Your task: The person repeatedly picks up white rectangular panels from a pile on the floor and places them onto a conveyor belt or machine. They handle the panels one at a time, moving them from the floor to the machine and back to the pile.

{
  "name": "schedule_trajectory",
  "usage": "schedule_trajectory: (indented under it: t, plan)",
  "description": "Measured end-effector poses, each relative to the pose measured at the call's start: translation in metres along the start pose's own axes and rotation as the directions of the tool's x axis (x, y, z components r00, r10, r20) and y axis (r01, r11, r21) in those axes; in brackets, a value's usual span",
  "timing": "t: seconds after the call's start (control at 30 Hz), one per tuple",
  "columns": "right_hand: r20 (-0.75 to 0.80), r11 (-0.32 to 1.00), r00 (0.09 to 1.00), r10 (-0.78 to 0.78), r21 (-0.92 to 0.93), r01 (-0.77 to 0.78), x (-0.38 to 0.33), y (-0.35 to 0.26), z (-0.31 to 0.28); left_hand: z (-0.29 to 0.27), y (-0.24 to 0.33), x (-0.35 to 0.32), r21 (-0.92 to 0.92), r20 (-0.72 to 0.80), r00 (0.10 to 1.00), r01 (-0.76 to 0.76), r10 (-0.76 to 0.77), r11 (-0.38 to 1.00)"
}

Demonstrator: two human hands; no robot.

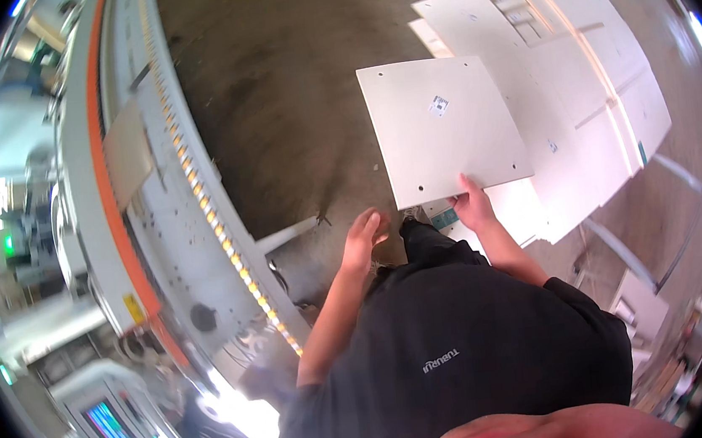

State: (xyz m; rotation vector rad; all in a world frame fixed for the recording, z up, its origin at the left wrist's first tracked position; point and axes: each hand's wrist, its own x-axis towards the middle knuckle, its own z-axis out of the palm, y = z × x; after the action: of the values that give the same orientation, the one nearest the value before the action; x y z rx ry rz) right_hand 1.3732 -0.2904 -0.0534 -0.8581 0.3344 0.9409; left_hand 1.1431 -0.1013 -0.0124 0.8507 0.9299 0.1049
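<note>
A square white panel [453, 133] with a small hole near each corner and a printed label [439, 106] is in front of me. My right hand [473, 204] grips its near edge, the thumb on top and the fingers underneath, partly hidden. The panel overlaps the stacked white boards behind it; whether it rests on them I cannot tell. Left of the panel's near corner, my left hand [364, 236] is apart from it, fingers loosely curved, holding nothing.
On the left runs a long machine with an orange rail [100, 159], a row of yellow rollers [211, 215] and a brown board [129, 156]. A control screen [107, 424] stands lower left. Stacked white boards [565, 72] lie on a metal-legged stand [620, 252] at the right.
</note>
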Motion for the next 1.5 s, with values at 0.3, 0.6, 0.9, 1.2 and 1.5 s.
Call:
schedule_trajectory:
  t: [0.3,0.6,0.9,1.2,1.5]
  plan:
    - [0.361,0.911,0.875,0.323,-0.371,-0.183,-0.088,0.139,0.093,-0.079,-0.022,-0.135,-0.373,-0.26,0.949,-0.267,0.177,0.889]
    - [0.353,0.441,0.565,0.745,-0.897,-0.02,-0.089,0.246,0.122,-0.198,-0.122,-0.266,-0.312,-0.646,0.714,-0.568,0.268,0.761]
    - [0.334,0.274,0.589,0.736,-0.942,0.192,-0.113,0.255,0.159,-0.311,-0.225,-0.336,-0.271,-0.901,0.396,-0.831,0.175,0.486]
    - [0.2,0.104,0.705,0.68,-0.979,0.178,-0.082,0.242,0.115,-0.398,-0.258,-0.341,-0.308,-0.95,0.293,-0.825,-0.108,0.474]
    - [0.063,-0.018,0.807,0.588,-0.996,0.091,-0.058,0.182,0.041,-0.445,-0.216,-0.302,-0.372,-0.928,0.331,-0.837,-0.171,0.402]
